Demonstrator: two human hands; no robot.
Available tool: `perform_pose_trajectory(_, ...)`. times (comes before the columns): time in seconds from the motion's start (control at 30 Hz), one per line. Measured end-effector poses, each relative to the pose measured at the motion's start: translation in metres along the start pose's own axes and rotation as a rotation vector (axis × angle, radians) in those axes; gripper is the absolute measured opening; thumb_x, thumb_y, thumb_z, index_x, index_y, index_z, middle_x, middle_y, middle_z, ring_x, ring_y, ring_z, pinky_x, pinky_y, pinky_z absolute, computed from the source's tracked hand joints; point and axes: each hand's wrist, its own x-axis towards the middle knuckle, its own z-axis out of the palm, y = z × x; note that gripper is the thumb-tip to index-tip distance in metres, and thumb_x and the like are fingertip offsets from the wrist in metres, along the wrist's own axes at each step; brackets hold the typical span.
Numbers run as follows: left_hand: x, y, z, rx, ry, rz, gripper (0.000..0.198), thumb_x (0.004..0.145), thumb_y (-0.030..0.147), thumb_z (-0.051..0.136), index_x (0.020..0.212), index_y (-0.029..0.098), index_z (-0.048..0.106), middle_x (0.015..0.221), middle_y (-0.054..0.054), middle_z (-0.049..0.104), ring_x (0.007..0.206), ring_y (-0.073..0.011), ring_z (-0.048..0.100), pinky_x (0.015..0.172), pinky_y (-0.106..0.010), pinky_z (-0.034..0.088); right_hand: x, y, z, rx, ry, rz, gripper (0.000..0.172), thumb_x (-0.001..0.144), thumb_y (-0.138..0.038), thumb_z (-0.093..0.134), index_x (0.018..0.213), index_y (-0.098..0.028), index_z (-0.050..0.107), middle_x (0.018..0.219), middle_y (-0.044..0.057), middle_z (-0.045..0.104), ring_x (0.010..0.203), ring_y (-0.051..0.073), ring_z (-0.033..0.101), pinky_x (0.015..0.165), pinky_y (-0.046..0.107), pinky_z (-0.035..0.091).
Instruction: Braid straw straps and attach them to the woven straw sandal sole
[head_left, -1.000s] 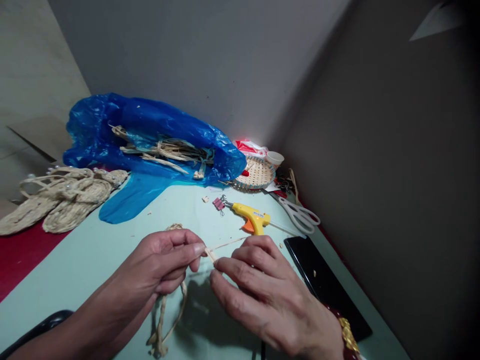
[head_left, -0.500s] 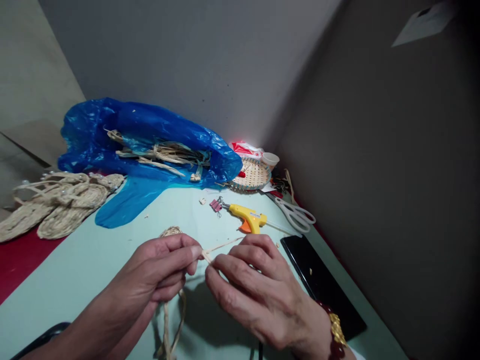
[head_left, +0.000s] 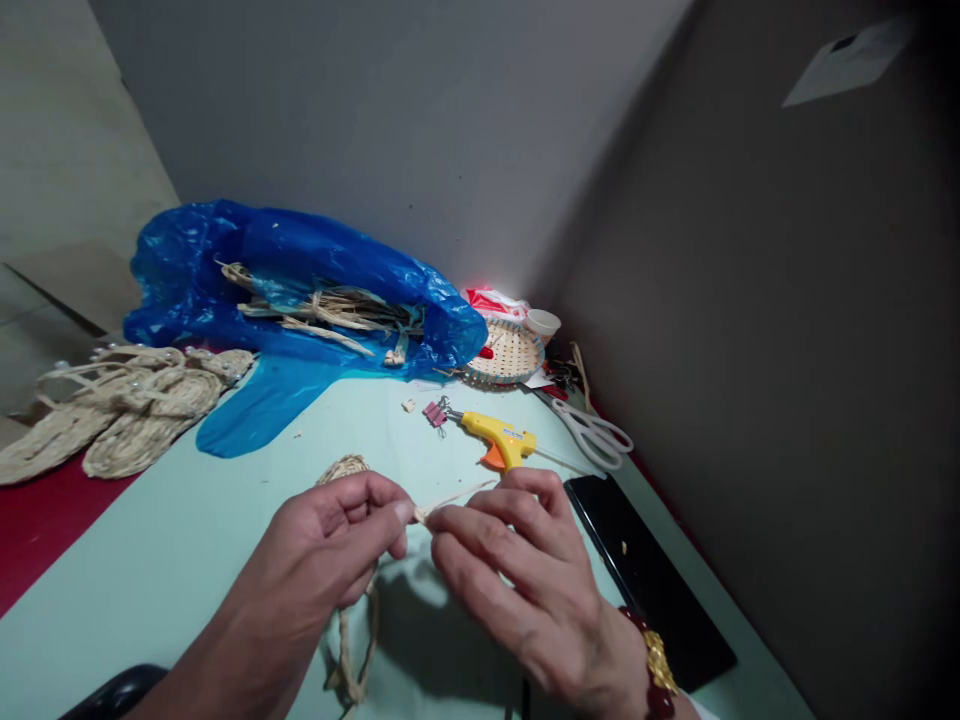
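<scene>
"pale green table [head_left: 172,540], grey wall [head_left: 375,120] behind. where's the strand [head_left: 421,516]?"

"between the two hands, above the table. left hand [head_left: 337,535] has it pinched under the thumb; right hand [head_left: 517,570] pinches it just beside, so both grips are narrow. one fibre or two? too small to tell."

"what could go wrong?"

"it looks thin, so a hard pull or twist could split it. a slack left grip could let it spring loose."

"and the glue gun [head_left: 506,437]?"

"it lies just beyond the right knuckles; a careless reach could knock it, and the thin end pointing that way could snag. loops [head_left: 346,650] below the left hand might tangle too."
</scene>
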Motion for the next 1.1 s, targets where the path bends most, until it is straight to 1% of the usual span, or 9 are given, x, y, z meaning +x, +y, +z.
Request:
perform_pose_trajectory(0.07, -0.001, 0.000, 0.001, 0.086, 0.027, 0.074, 0.025, 0.074, 0.043, 0.069, 0.072, 0.019, 0.064, 0.068, 0.002, 0.055, 0.066, -0.0137, 0.050, 0.057, -0.022, 0.044, -0.002, -0.001, 0.003, 0.048, 0.014, 0.081, 0.023, 0.096, -0.006, 0.042, 0.097, -0.011, 0.064, 0.095, 0.007, 0.074, 0.082, 0.017, 0.060, 0.082, 0.040, 0.038)
perform_pose_trajectory(0.17, -0.003, 0.000, 0.002, 0.175, 0.044, 0.181, 0.022, 0.077, 0.041, 0.067, 0.075, 0.020, 0.066, 0.070, 0.003, 0.058, 0.066, -0.0122, 0.052, 0.057, -0.019, 0.043, -0.004, -0.004, 0.008, 0.147, 0.064, 0.196, 0.020, 0.092, -0.002, 0.046, 0.101, -0.013, 0.060, 0.093, 0.006, 0.072, 0.081, 0.019, 0.059, 0.081, 0.041, 0.037)
perform_pose_trajectory(0.3, -0.004, -0.002, 0.002, 0.232, 0.119, 0.263, 0.017, 0.076, 0.038, 0.068, 0.076, 0.022, 0.069, 0.075, 0.002, 0.064, 0.068, -0.0120, 0.060, 0.058, -0.016, 0.048, -0.004, -0.009, 0.011, 0.198, 0.127, 0.316, 0.022, 0.085, 0.002, 0.054, 0.097, -0.016, 0.059, 0.087, 0.004, 0.070, 0.077, 0.018, 0.055, 0.078, 0.039, 0.037)
perform_pose_trajectory(0.43, -0.004, -0.008, 0.002, 0.266, 0.193, 0.339, 0.014, 0.073, 0.038, 0.070, 0.075, 0.024, 0.071, 0.073, 0.003, 0.069, 0.064, -0.0124, 0.065, 0.056, -0.013, 0.052, -0.002, -0.011, 0.011, 0.284, 0.159, 0.498, 0.015, 0.088, -0.003, 0.058, 0.088, -0.018, 0.057, 0.080, 0.000, 0.064, 0.075, 0.016, 0.052, 0.078, 0.037, 0.037)
perform_pose_trajectory(0.6, -0.005, -0.011, 0.005, 0.342, 0.245, 0.447, 0.009, 0.072, 0.034, 0.071, 0.075, 0.026, 0.074, 0.078, 0.003, 0.076, 0.069, -0.0148, 0.072, 0.062, -0.012, 0.057, -0.002, -0.011, 0.013, 0.408, 0.159, 0.710, 0.010, 0.090, -0.014, 0.061, 0.084, -0.020, 0.057, 0.079, -0.003, 0.061, 0.077, 0.015, 0.052, 0.081, 0.035, 0.037)
perform_pose_trajectory(0.73, -0.005, -0.011, 0.005, 0.409, 0.271, 0.499, 0.010, 0.071, 0.035, 0.071, 0.075, 0.027, 0.075, 0.081, 0.003, 0.079, 0.069, -0.0157, 0.075, 0.061, -0.011, 0.057, -0.003, -0.012, 0.012, 0.462, 0.137, 0.804, 0.010, 0.092, -0.018, 0.059, 0.083, -0.021, 0.056, 0.080, -0.003, 0.060, 0.080, 0.016, 0.052, 0.080, 0.034, 0.038)
perform_pose_trajectory(0.83, -0.005, -0.012, 0.004, 0.427, 0.268, 0.487, 0.010, 0.070, 0.034, 0.070, 0.074, 0.027, 0.076, 0.080, 0.003, 0.079, 0.068, -0.0161, 0.074, 0.060, -0.011, 0.057, -0.003, -0.013, 0.010, 0.461, 0.124, 0.773, 0.009, 0.093, -0.015, 0.056, 0.086, -0.021, 0.055, 0.089, -0.001, 0.058, 0.090, 0.017, 0.052, 0.085, 0.034, 0.038)
perform_pose_trajectory(0.97, -0.007, -0.011, 0.010, 0.381, 0.264, 0.408, 0.009, 0.068, 0.034, 0.070, 0.071, 0.027, 0.075, 0.077, 0.004, 0.077, 0.067, -0.0162, 0.073, 0.061, -0.013, 0.058, -0.002, -0.013, 0.008, 0.483, 0.100, 0.777, 0.010, 0.094, -0.012, 0.055, 0.090, -0.021, 0.053, 0.117, 0.004, 0.056, 0.117, 0.018, 0.048, 0.099, 0.034, 0.036)
perform_pose_trajectory(1.1, -0.012, -0.005, 0.020, 0.307, 0.319, 0.294, 0.010, 0.066, 0.036, 0.071, 0.069, 0.027, 0.073, 0.077, 0.003, 0.075, 0.068, -0.0168, 0.071, 0.064, -0.016, 0.058, -0.003, -0.012, 0.009, 0.519, 0.093, 0.782, 0.011, 0.095, -0.012, 0.054, 0.091, -0.023, 0.051, 0.125, 0.004, 0.055, 0.125, 0.018, 0.047, 0.104, 0.034, 0.035)
